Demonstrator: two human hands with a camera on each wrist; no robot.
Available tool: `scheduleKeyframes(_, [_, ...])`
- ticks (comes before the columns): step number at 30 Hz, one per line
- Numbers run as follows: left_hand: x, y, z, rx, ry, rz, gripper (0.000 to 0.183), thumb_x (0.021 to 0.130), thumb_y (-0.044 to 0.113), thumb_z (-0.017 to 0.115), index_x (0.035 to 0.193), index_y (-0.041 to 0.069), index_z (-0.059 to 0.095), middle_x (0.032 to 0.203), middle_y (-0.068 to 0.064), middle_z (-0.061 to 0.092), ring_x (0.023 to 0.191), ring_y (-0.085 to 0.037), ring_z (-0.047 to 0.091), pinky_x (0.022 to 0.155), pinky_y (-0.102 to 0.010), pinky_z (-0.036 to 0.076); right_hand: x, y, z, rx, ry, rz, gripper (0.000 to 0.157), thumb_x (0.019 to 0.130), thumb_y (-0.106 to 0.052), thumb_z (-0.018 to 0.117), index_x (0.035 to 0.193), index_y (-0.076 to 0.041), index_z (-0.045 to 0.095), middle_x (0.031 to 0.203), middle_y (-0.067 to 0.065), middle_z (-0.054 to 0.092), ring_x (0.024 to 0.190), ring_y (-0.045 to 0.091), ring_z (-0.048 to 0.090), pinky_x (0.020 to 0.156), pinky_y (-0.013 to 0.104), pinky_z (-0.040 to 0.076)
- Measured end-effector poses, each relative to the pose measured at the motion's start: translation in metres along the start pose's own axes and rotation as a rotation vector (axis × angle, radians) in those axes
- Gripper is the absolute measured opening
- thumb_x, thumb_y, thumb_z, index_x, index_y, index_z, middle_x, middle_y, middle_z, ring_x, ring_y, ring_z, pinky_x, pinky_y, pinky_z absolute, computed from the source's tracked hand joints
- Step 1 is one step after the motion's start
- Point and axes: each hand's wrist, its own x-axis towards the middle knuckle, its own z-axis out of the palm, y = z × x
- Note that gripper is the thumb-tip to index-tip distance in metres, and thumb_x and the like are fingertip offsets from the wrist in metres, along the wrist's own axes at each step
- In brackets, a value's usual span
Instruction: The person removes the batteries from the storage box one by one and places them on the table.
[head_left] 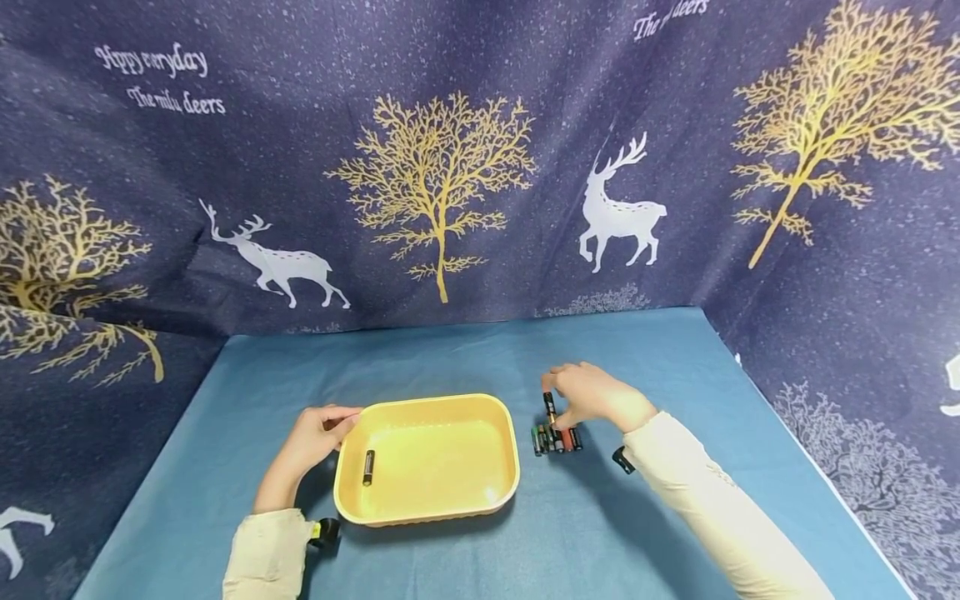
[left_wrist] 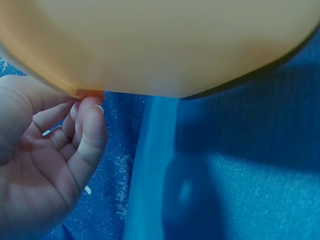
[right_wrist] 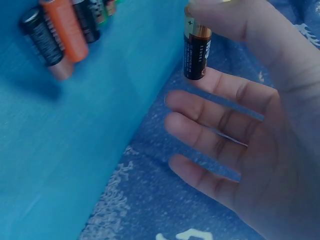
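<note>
A yellow plastic basin [head_left: 420,518] stands on the blue cloth, and one dark battery [head_left: 368,467] lies inside near its left wall. My left hand [head_left: 313,437] pinches the basin's upper-left rim between thumb and fingers. My right hand [head_left: 600,395] holds a black-and-gold battery [right_wrist: 196,50] between thumb and index finger, which press on its two ends. The other fingers of that hand are spread apart in the right wrist view. Just under it, several batteries [right_wrist: 65,30], black, orange and green ones, lie side by side in a row to the right of the basin.
A blue cloth [head_left: 465,567] covers the table. Dark blue fabric [head_left: 480,50] with printed trees and deer hangs behind it and at both sides. A black wrist camera [head_left: 325,533] sits by the left cuff, another black wrist camera [head_left: 623,460] by the right.
</note>
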Motion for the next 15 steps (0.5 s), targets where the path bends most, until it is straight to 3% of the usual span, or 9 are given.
scheduleKeyframes(8, [0.000,0.001,0.000,0.015,0.002,-0.002,0.022,0.094,0.004,0.062,0.112,-0.006,0.069,0.094,-0.016,0.067,0.065,-0.017,0.062,0.056,-0.027,0.056,-0.013,0.016,0.008,-0.006,0.005,0.016,0.051,0.073,-0.028,0.084,0.115,-0.006,0.065,0.101,0.007,0.063,0.077,0.014,0.055,0.084,0.048,0.048])
scheduleKeyframes(15, [0.000,0.001,-0.001,0.019,0.004,0.002,0.022,0.094,0.005,0.062,0.112,-0.006,0.069,0.092,-0.015,0.066,0.065,-0.016,0.062,0.056,-0.027,0.056,-0.020,0.029,0.020,-0.001,-0.018,0.033,0.051,0.070,-0.023,0.085,0.113,-0.004,0.065,0.094,0.005,0.062,0.073,0.012,0.053,0.072,0.038,0.050])
